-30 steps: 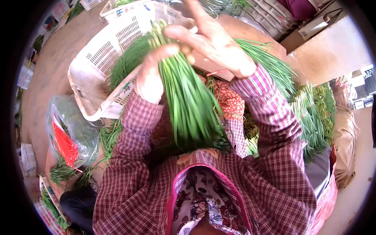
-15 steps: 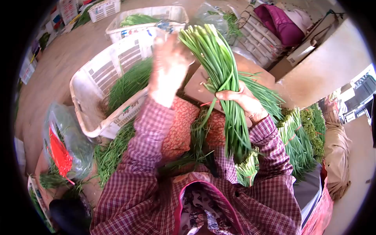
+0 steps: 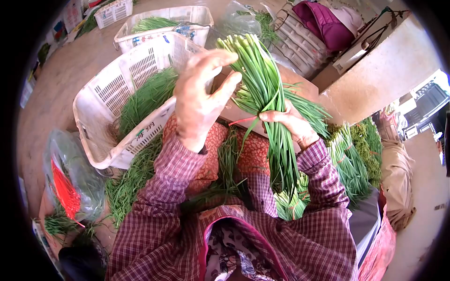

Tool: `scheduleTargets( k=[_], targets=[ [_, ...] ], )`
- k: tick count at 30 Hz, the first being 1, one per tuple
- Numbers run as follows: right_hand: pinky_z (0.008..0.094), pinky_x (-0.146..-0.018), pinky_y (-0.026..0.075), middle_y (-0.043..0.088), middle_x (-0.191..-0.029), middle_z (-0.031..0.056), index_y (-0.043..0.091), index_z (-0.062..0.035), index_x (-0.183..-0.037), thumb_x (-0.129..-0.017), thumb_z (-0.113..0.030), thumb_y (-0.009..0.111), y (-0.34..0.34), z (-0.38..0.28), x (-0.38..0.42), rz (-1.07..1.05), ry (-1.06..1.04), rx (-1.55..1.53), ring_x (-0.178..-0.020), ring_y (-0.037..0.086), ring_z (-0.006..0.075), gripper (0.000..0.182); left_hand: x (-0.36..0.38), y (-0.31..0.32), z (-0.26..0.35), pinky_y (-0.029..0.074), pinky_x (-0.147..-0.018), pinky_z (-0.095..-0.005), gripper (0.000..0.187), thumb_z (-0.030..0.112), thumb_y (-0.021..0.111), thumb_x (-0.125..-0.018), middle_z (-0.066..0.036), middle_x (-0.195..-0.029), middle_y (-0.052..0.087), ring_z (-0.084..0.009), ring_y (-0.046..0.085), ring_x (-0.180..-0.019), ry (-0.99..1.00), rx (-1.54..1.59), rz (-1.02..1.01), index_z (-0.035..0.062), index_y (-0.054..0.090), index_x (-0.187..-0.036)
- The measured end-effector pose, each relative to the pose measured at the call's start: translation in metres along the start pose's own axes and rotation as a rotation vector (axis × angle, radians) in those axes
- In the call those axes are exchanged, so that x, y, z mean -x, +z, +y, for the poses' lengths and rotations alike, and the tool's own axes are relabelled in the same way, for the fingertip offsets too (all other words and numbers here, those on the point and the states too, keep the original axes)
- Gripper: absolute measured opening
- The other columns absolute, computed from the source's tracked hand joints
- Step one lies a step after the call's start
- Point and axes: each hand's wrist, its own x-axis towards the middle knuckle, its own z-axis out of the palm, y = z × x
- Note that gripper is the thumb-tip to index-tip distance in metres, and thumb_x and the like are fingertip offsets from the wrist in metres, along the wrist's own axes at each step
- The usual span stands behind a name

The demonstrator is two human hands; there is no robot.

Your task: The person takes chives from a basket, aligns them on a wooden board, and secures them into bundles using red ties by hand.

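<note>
The left hand [image 3: 201, 93] is raised left of the frame's centre, its wrist bent little, thumb and fingers parted and curving toward the upper right. The left forearm [image 3: 176, 168] slants up from the lower left. The right hand [image 3: 290, 121] is closed right of centre, thumb pointing left, and the right forearm [image 3: 321, 171] rises toward it from the lower right
</note>
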Motion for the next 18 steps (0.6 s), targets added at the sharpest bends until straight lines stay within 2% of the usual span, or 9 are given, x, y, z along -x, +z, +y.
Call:
scheduleTargets(
  k=[1,3,4,6,8,13,18],
  targets=[
    [0.0276,-0.069,0.051,0.061,-0.092,0.0009,0.057,-0.0048,-0.111,-0.077,-0.011,0.076,-0.001,-0.001,0.001,-0.006,0.035,-0.030,-0.077,0.059,0.0113,0.039,0.007,0.004,-0.012,0.052,-0.081,-0.0294,0.024,0.007,0.076,-0.077,-0.003,-0.109,0.067,-0.0159,0.063,-0.096,-0.001,0.001,-0.001,0.0099,0.068,-0.100],
    [0.0266,-0.069,0.050,0.061,-0.091,0.0000,0.059,-0.0054,-0.109,-0.077,-0.012,0.077,0.002,-0.007,0.006,0.009,0.038,-0.069,-0.079,0.059,0.0104,0.037,0.021,0.010,-0.031,0.052,-0.081,-0.0269,0.022,0.000,0.074,-0.078,-0.005,-0.108,0.067,-0.0160,0.064,-0.093,-0.278,0.011,-0.189,0.0071,0.068,-0.098],
    [0.0266,-0.069,0.050,0.061,-0.091,0.0000,0.059,-0.0054,-0.109,-0.077,-0.012,0.077,0.000,-0.009,0.005,0.017,0.034,-0.066,-0.079,0.059,0.0104,0.037,0.023,0.013,-0.032,0.052,-0.081,-0.0269,0.022,0.000,0.074,-0.078,-0.005,-0.108,0.067,-0.0160,0.064,-0.093,-0.272,0.018,-0.190,0.0071,0.068,-0.098],
    [0.0258,-0.070,0.049,0.062,-0.089,-0.0006,0.061,-0.0055,-0.105,-0.077,-0.013,0.077,-0.001,-0.008,0.007,0.005,0.008,0.027,-0.079,0.058,0.0096,0.033,0.032,0.015,-0.024,0.052,-0.078,-0.0242,0.019,-0.001,0.071,-0.081,-0.005,-0.102,0.068,-0.0123,0.064,-0.088,-0.437,0.398,-0.032,0.0053,0.068,-0.099],
    [0.0254,-0.074,0.048,0.064,-0.089,-0.0012,0.063,-0.0058,-0.103,-0.077,-0.012,0.077,0.002,-0.008,0.008,0.009,-0.015,0.032,-0.080,0.058,0.0088,0.030,0.028,0.011,-0.016,0.049,-0.072,-0.0218,0.017,0.005,0.072,-0.084,-0.001,-0.095,0.069,-0.0074,0.063,-0.082,-0.393,0.361,0.065,0.0068,0.069,-0.101],
    [0.0247,-0.078,0.046,0.064,-0.090,-0.0021,0.064,-0.0056,-0.106,-0.077,-0.009,0.076,0.003,-0.007,0.008,-0.013,-0.050,0.016,-0.082,0.057,0.0081,0.032,0.022,0.007,-0.008,0.047,-0.066,-0.0201,0.024,0.009,0.073,-0.084,-0.002,-0.096,0.071,-0.0066,0.062,-0.079,-0.506,0.454,0.065,0.0064,0.068,-0.107],
    [0.0257,-0.075,0.049,0.065,-0.089,-0.0017,0.064,-0.0054,-0.105,-0.076,-0.010,0.078,0.005,-0.003,0.007,-0.015,-0.043,0.024,-0.079,0.059,0.0081,0.032,0.013,0.009,0.000,0.052,-0.071,-0.0228,0.028,0.010,0.073,-0.084,-0.005,-0.099,0.070,-0.0085,0.063,-0.081,-0.572,0.480,0.001,0.0020,0.067,-0.110]
  ],
)
